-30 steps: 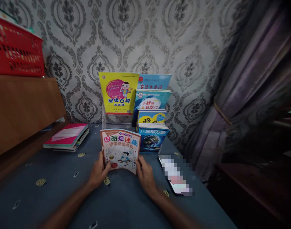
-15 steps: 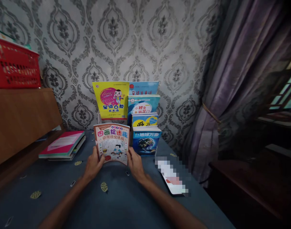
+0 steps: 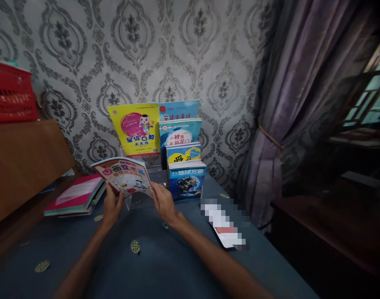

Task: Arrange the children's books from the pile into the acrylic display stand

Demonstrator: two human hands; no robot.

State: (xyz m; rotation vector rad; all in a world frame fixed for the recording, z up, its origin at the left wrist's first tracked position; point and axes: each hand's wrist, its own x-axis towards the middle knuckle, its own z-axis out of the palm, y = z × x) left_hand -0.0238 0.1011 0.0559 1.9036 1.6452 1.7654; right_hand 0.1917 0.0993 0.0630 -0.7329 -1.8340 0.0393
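A thin picture book with a brown-edged cover (image 3: 127, 176) is held between my two hands, tilted and bowed, its upper left corner raised. My left hand (image 3: 113, 204) grips its lower left side, thumb on the cover. My right hand (image 3: 164, 201) pinches its right edge. Behind it, a clear stand (image 3: 127, 203) partly shows. A yellow book (image 3: 137, 143) stands upright at the back left of the stand. To its right rise several books in tiers, among them a light blue one (image 3: 180, 109), a teal one (image 3: 193, 128) and a dark blue one (image 3: 186, 182) in front.
Pink-covered books (image 3: 76, 193) lie stacked on the left, beside a wooden board (image 3: 25, 162) under a red basket (image 3: 12, 93). A phone-like object (image 3: 229, 238), partly blurred out, lies right on the dark tablecloth (image 3: 165, 265). A purple curtain (image 3: 280, 104) hangs at right.
The picture book has moved left and tilted, away from the front left of the stand, with both hands still on it. The view has shifted slightly.
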